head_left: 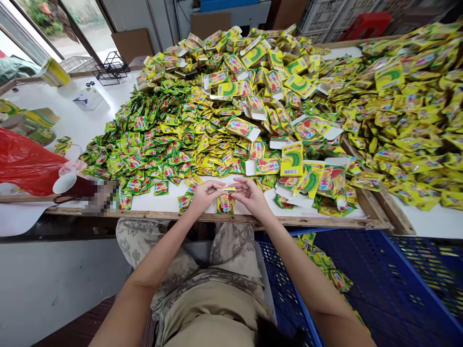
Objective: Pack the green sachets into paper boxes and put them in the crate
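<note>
- Head view, left grip [207, 193]: closed by thumb and fingers on the left side of the carton [226, 204], near its top.
- Right grip [251, 196]: closed in the same manner on the right side of the carton.
- Carton: located between the two grips, at the near edge of the bench [269, 217]; printed face visible, white flap at the top.
- Sachets [155, 140]: green and yellow, heaped beyond and to the left of the left grip.
- Empty-looking cartons [253, 53]: piled beyond both grips; further cartons lie just right of the right grip.
- Yellow packets [408, 130]: heaped well to the right of the right grip, past a wooden divider [376, 202].
- Mug [67, 185]: tilted, well left of the left grip, beside a red bag [27, 161].
- Blue crate [347, 270]: below and to the right of the right grip; packs inside.
</note>
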The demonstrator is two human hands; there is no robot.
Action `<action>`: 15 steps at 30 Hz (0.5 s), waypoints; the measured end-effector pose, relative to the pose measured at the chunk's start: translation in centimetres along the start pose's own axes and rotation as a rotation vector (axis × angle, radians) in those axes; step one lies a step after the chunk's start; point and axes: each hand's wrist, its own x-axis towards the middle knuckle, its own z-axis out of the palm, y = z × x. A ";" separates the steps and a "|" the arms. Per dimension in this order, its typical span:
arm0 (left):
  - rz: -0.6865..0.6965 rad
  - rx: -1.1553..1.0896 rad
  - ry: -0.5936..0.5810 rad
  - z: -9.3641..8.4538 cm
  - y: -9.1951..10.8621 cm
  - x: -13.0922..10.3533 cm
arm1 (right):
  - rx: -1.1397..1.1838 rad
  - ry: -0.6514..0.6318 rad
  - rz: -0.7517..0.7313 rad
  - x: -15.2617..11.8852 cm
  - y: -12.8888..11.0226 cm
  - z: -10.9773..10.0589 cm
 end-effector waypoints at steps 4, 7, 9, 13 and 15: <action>-0.075 -0.068 0.015 0.3 -0.1 0.1 | 0.090 -0.021 0.101 0.1 0.0 0.0; -0.144 -0.115 0.040 0.5 -0.1 0.0 | 0.057 0.021 0.071 -0.1 -0.1 0.2; -0.210 -0.140 0.047 0.6 0.2 0.0 | -0.020 0.086 0.002 -0.4 -0.2 0.3; -0.341 -0.139 -0.034 0.5 1.0 0.3 | -0.151 0.143 -0.132 -1.1 -0.2 0.3; -0.404 -0.128 -0.098 0.6 1.4 0.7 | -0.169 0.141 -0.149 -1.3 -0.2 0.4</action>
